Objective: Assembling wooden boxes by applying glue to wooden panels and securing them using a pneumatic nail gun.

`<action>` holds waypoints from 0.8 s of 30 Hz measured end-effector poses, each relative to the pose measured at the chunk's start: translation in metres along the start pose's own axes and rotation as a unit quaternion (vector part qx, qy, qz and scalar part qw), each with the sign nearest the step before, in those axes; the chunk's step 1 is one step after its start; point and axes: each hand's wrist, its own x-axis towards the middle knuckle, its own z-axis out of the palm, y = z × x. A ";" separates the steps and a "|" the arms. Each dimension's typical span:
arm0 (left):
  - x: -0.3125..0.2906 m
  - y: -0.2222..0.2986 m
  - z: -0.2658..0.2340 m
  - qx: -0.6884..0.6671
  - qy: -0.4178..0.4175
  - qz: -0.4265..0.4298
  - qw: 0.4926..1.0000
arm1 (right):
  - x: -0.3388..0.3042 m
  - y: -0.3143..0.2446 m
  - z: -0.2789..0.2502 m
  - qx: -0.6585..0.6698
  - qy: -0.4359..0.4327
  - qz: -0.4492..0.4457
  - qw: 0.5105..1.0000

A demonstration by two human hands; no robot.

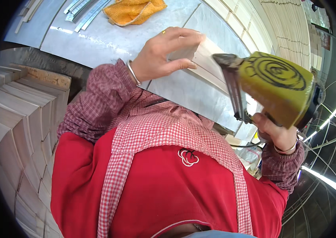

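Note:
My left hand (162,51) grips the near-left end of a pale wooden piece (212,65), its thumb on the near side and its fingers over the far side. The wood lies on the grey tabletop (96,45), and part of it is behind the tool. In my right hand (275,133) is a yellow-green staple gun (277,85) with a dark spiral drawn on its body. Its nose hangs over the wooden piece; whether the two touch I cannot tell. My fingers wrap the handle, which is mostly hidden.
Metal staple strips (84,12) and an orange cloth (134,11) lie at the far left of the table. Stacked pale boards (285,27) stand at the far right, with more stacks (25,103) at my left. A hose (247,146) runs near my right hand.

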 end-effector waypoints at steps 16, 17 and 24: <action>0.065 0.004 0.001 0.310 -0.046 -0.055 0.948 | -0.008 0.245 -0.115 -0.065 0.373 0.142 0.914; 0.073 -0.003 -0.006 0.306 -0.054 -0.046 0.949 | -0.007 0.262 -0.118 -0.058 0.381 0.148 0.911; 0.110 -0.038 -0.025 0.257 -0.165 -0.309 0.901 | 0.005 0.386 -0.109 -0.313 0.374 0.223 0.844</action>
